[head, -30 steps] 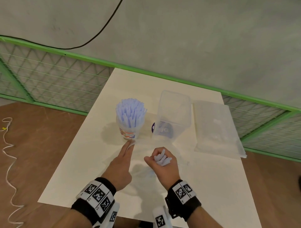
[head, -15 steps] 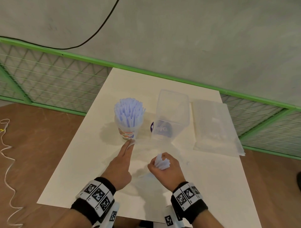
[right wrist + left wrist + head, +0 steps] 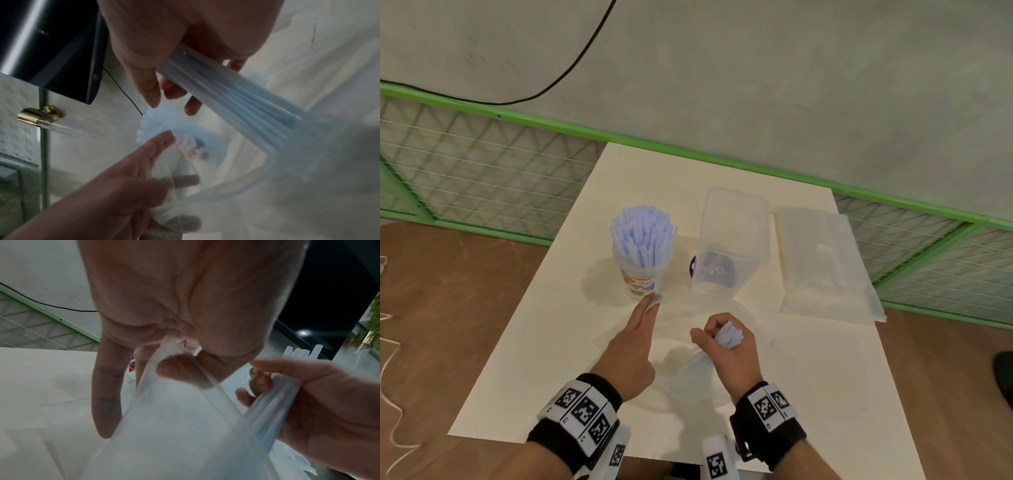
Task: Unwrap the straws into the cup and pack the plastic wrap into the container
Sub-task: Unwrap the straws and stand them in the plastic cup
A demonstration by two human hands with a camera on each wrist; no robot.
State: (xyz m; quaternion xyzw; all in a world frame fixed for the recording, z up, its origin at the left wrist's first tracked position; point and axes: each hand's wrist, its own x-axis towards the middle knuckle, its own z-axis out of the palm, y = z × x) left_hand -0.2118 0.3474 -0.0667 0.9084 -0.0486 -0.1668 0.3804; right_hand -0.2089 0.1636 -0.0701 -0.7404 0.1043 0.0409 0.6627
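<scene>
A printed paper cup [image 3: 641,281] full of pale blue straws [image 3: 643,236] stands mid-table. My left hand [image 3: 649,308] reaches toward the cup's base with straight fingers and pinches the edge of the clear plastic wrap [image 3: 174,426] with its thumb. The wrap [image 3: 688,363] hangs slack between my hands. To the right, my right hand [image 3: 724,346] grips a bundle of straws [image 3: 729,336]. Their far ends still sit inside the wrap [image 3: 267,186]. The clear empty container [image 3: 733,236] stands just right of the cup.
A flat clear bag or lid [image 3: 823,270] lies on the white table [image 3: 825,394] to the right of the container. A dark round thing [image 3: 693,266] shows behind the container's base. A green mesh fence [image 3: 482,171] runs along the table's far side.
My right hand has shifted slightly and turned the straw bundle in its grip. My left hand has kept its hold on the wrap beside the cup.
</scene>
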